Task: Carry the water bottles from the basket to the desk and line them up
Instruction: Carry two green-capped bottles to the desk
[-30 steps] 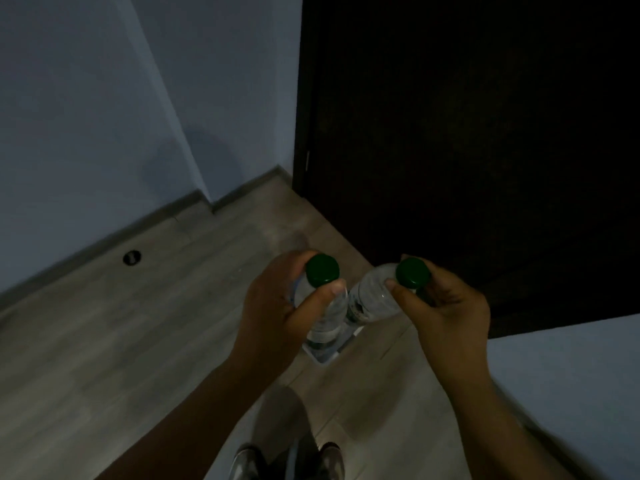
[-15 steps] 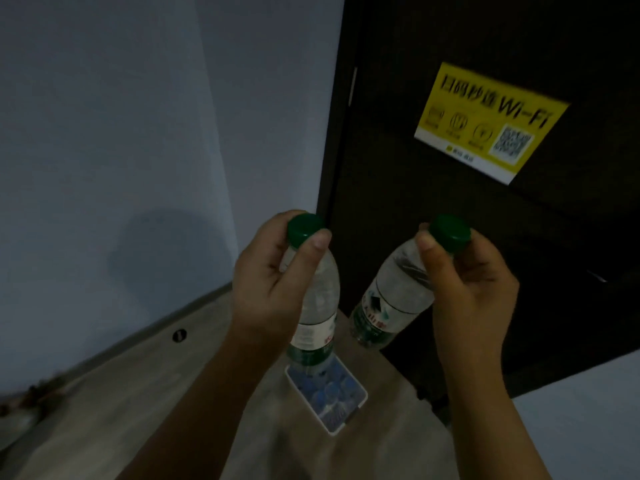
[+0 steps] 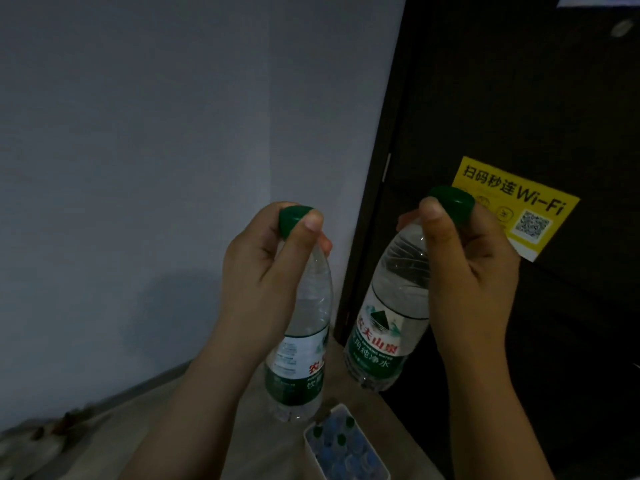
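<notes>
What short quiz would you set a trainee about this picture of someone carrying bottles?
1. True or false: the left hand grips the left bottle and the right hand grips the right bottle, each near its top.
2. Pick one: the yellow Wi-Fi sticker is stuck on A) the pale wall, B) the dark door, C) a bottle.
3. Fill in: the white basket stands on the floor, ___ the two held bottles.

Key: 1 true; 2 B; 3 below.
</notes>
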The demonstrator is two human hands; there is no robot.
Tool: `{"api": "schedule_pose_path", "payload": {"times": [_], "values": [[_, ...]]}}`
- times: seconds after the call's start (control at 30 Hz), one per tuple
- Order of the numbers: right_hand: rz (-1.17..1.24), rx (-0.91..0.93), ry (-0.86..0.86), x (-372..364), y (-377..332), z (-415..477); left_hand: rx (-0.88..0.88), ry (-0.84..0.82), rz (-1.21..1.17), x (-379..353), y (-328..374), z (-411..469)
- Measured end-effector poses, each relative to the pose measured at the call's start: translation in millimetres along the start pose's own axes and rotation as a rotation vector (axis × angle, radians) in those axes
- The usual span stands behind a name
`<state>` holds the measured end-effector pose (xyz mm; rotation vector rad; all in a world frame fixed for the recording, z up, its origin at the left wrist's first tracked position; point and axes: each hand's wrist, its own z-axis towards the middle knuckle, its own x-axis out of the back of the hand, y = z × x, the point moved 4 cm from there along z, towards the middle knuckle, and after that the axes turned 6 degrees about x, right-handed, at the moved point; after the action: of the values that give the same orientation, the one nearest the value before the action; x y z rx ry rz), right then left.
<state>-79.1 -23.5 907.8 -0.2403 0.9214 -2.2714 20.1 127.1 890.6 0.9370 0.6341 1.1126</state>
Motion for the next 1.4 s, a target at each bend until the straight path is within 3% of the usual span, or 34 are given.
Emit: {"api": "schedule_pose_path", "payload": {"times": [0.47,0.7,1.1,1.4], "values": [[0.233,-0.047,-0.394,-51.4,19.8,32.1,0.023,0.440,0.250,23.0,22.4,-24.0],[0.515,-0.122,-0.603,-104.0,1.9,-6.4,0.048,0.669,0.416,67.4,41.7,-68.6],[0.762,-0.086,-0.918,-209.1,-108.3,-120.8,0.023,1.045,0.600,187.5,107.8,-189.9],[0.911,-0.078,-1.067,-261.0,-228.2,-244.5,0.055,1.198,0.692,296.1,175.0,-319.8]]}}
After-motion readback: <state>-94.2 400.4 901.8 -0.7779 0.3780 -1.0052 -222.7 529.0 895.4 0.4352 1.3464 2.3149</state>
